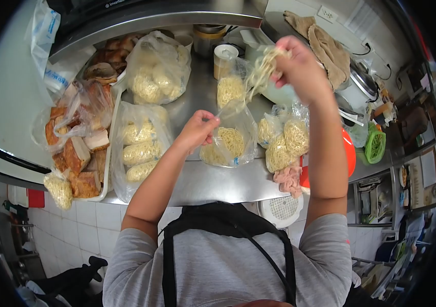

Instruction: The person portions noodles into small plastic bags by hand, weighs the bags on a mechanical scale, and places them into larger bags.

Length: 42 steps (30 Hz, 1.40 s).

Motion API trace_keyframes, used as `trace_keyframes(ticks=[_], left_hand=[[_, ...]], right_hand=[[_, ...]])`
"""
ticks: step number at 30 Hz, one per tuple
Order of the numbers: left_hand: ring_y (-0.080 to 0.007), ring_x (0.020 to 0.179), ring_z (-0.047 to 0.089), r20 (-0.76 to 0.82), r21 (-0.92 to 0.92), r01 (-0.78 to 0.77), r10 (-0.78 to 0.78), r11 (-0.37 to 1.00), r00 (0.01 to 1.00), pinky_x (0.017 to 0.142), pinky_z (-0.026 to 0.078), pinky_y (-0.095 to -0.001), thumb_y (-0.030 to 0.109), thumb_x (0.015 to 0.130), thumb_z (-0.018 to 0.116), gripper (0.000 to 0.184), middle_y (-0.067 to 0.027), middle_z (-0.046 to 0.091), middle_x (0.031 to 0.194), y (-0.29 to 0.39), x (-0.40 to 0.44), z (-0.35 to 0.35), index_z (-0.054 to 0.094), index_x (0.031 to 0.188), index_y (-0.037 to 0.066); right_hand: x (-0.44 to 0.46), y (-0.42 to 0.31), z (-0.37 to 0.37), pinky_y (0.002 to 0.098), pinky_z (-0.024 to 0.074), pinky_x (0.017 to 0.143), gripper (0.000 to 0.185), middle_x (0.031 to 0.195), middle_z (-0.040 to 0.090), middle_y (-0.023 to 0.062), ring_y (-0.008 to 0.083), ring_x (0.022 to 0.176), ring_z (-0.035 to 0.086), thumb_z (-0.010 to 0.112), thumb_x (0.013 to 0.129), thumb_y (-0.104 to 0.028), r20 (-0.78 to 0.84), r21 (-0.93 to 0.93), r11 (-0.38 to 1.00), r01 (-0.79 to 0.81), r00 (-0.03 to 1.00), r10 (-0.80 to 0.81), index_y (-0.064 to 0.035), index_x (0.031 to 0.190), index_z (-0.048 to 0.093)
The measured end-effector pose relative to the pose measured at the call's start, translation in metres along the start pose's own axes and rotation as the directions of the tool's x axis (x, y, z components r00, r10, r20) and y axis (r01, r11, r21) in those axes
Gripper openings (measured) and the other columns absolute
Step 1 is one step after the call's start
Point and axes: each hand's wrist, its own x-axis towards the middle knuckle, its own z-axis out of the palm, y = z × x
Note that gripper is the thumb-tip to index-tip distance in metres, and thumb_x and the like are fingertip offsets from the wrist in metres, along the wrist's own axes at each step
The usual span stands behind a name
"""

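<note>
With its fingers, the left hand (198, 132) pinches a clear bag (248, 137) near its rim (probably for opening the mouth); the right hand (302, 66) pinches noodles (261, 71), raised.

Right hand (302, 69): slightly blurred, fingertips partly covered by noodle strands (263, 69), also blurred | left hand (197, 130): pinched edge of clear bag (248, 134) hidden between the fingers | red bowl (350, 153): partly behind right forearm (326, 158) | white stool (280, 211): partly under steel counter (202, 183) | black appliance (141, 18): cut off at top | papers at the right (416, 185): writing too small for reading
</note>
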Motion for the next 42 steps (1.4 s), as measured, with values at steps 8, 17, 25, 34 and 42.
trace_keyframes(ticks=[8, 17, 25, 34, 42], left_hand=[[-0.0243, 0.063, 0.054, -0.132, 0.537, -0.365, 0.503, 0.760, 0.854, 0.058, 0.043, -0.0342, 0.024, 0.078, 0.053, 0.047, -0.0111, 0.055, 0.074, 0.037, 0.088, 0.000, 0.034, 0.118, 0.008], [-0.0314, 0.071, 0.057, 0.128, 0.887, -0.412, 0.744, 0.210, 0.656, 0.060, 0.046, -0.0409, 0.013, 0.076, 0.050, 0.016, -0.0106, 0.058, 0.079, 0.050, 0.193, 0.027, 0.056, 0.091, 0.011], [-0.0310, 0.069, 0.057, 0.116, 0.839, -0.482, 0.780, 0.254, 0.615, 0.059, 0.046, -0.0410, 0.012, 0.075, 0.051, 0.007, -0.0106, 0.058, 0.078, 0.045, 0.169, 0.012, 0.056, 0.079, 0.009], [-0.0269, 0.092, 0.051, 0.499, 0.624, -0.775, 0.711, 0.100, 0.495, 0.083, 0.037, -0.0460, 0.011, 0.068, 0.058, 0.022, -0.0088, 0.055, 0.091, 0.089, 0.056, 0.003, 0.057, 0.090, 0.010], [-0.0162, 0.079, 0.050, 0.851, 0.516, -0.797, 0.300, -0.315, 0.432, 0.095, 0.026, -0.0454, 0.012, 0.069, 0.056, 0.008, 0.0006, 0.055, 0.063, 0.038, -0.006, -0.038, 0.063, 0.067, 0.015]], right_hand=[[0.082, -0.031, -0.086, 0.0234, 0.0491, 0.056, 0.007, 0.076, 0.052, 0.0062, 0.0111, 0.062, 0.053, 0.044, 0.084, -0.004, -0.163, 0.343, 0.893, 0.293, 0.954, -0.251, -0.0018, 0.090, 0.042], [0.133, 0.034, -0.067, 0.0288, 0.0505, 0.056, 0.014, 0.078, 0.051, 0.0098, 0.0160, 0.062, 0.054, 0.044, 0.080, -0.003, -0.337, 0.407, 0.880, 0.246, 0.935, -0.106, 0.0013, 0.093, 0.040], [0.146, 0.142, -0.013, 0.0296, 0.0469, 0.056, 0.016, 0.070, 0.060, 0.0100, 0.0189, 0.062, 0.059, 0.058, 0.073, -0.014, -0.015, -0.498, 0.867, 0.003, 1.000, -0.011, -0.0012, 0.083, 0.054], [0.013, 0.076, -0.002, 0.0342, 0.0455, 0.060, 0.022, 0.087, 0.060, 0.0080, 0.0246, 0.062, 0.056, 0.059, 0.067, -0.011, 0.620, -0.483, 0.659, 0.576, 0.757, -0.208, -0.0086, 0.088, 0.060], [-0.031, 0.119, -0.020, 0.0361, 0.0457, 0.063, 0.005, 0.074, 0.059, 0.0049, 0.0218, 0.073, 0.059, 0.054, 0.067, -0.013, 0.703, -0.709, 0.128, 0.694, 0.709, 0.050, -0.0087, 0.066, 0.057]])
